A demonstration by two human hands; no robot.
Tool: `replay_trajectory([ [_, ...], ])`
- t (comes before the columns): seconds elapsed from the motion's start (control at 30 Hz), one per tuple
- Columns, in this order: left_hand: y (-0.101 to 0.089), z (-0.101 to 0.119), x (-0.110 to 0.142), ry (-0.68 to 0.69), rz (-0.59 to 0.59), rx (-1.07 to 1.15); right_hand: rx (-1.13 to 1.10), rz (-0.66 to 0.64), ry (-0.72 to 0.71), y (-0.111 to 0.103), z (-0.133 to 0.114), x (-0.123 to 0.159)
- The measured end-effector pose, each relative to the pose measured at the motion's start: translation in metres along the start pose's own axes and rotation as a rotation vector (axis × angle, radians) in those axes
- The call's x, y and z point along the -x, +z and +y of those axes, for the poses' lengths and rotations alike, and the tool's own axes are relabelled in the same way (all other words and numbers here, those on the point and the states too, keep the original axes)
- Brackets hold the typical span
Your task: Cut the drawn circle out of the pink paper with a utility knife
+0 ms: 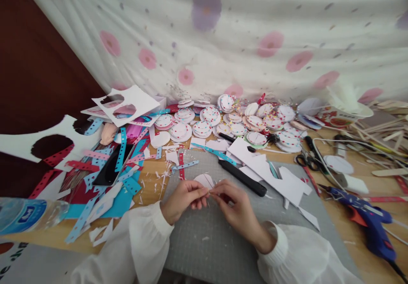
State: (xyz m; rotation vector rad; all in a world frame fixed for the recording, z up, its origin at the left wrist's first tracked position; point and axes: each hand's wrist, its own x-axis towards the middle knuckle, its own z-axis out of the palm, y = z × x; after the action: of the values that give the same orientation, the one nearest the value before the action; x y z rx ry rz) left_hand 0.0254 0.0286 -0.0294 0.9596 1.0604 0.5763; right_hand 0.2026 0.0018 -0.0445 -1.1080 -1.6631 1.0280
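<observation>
My left hand (185,199) and my right hand (234,205) meet over a grey cutting mat (204,241), fingertips pinched together. Between them they hold a small pale pink paper disc (204,180) and what looks like a thin strip or wire; I cannot make out that fine piece. Both wrists wear white sleeves. A black craft knife (242,178) lies on the mat just beyond my right hand. Decorated paper discs (204,127) with red and blue dots are piled along the back of the table.
Blue and red punched paper strips (123,150) and white offcuts litter the left. A plastic bottle (30,214) lies at the near left. Scissors (307,158), a blue glue gun (369,224), cables and wooden sticks (387,142) fill the right. A flowered cloth hangs behind.
</observation>
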Motion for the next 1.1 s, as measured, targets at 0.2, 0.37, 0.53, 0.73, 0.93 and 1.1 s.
replay_trajectory([
  [0.2,-0.005,0.012,0.004,-0.251,-0.105,0.213,0.317,-0.071,-0.439,-0.008,0.003,0.004],
  [0.37,-0.009,0.024,0.007,-0.515,-0.186,0.333,0.624,-0.197,-0.736,-0.02,0.0,0.004],
  [0.53,-0.009,0.031,0.012,-0.484,-0.165,0.206,0.541,-0.273,-0.693,-0.019,-0.006,0.003],
  [0.73,-0.008,0.036,0.024,-0.34,-0.126,-0.099,0.082,-0.398,-0.274,-0.019,-0.026,0.0],
  [0.93,-0.003,0.047,0.034,-0.195,-0.168,-0.219,0.023,-0.386,-0.081,-0.019,-0.031,-0.008],
  [1.1,-0.002,0.043,0.036,-0.059,-0.125,-0.312,0.177,-0.361,-0.091,-0.013,-0.032,-0.012],
])
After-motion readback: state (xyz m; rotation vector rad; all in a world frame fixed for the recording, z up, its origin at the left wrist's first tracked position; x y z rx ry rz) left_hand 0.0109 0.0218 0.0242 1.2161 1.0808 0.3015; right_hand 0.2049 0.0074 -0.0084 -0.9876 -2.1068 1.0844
